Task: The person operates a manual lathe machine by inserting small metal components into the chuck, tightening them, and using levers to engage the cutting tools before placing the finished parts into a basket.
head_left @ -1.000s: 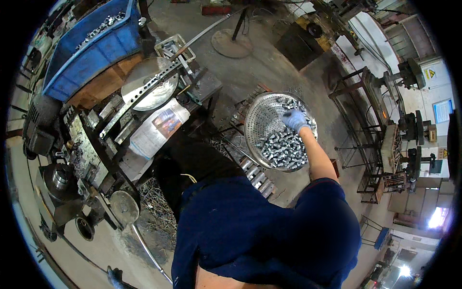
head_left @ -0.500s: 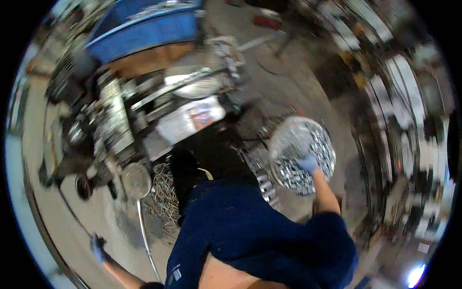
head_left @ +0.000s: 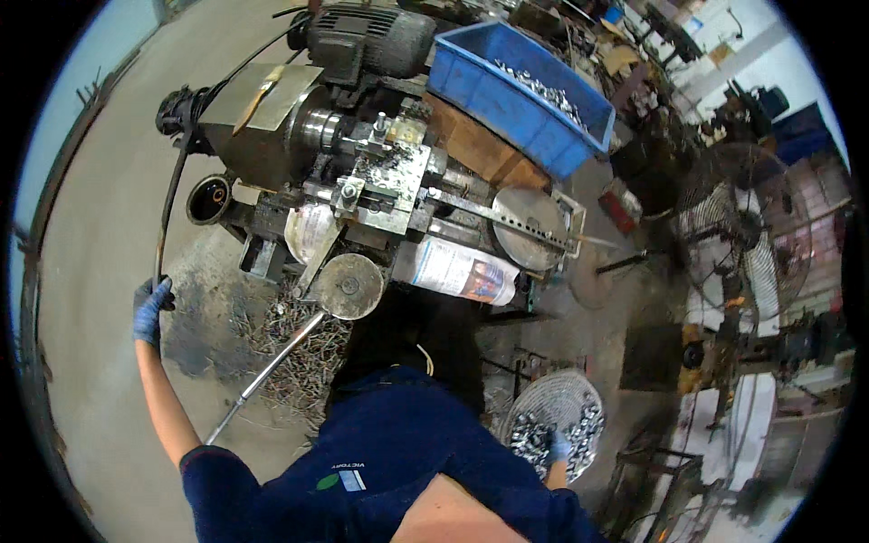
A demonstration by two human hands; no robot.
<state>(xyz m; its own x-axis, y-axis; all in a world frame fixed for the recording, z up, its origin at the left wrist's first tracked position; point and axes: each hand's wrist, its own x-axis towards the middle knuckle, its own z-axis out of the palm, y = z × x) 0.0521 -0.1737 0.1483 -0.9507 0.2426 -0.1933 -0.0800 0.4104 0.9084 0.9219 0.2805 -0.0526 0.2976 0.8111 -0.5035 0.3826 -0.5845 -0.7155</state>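
Left hand (head_left: 151, 310) is gripping a rod (head_left: 166, 226) at frame left, likely for leverage; right hand (head_left: 559, 446), closure unclear, is touching lower-right metal parts (head_left: 530, 438).
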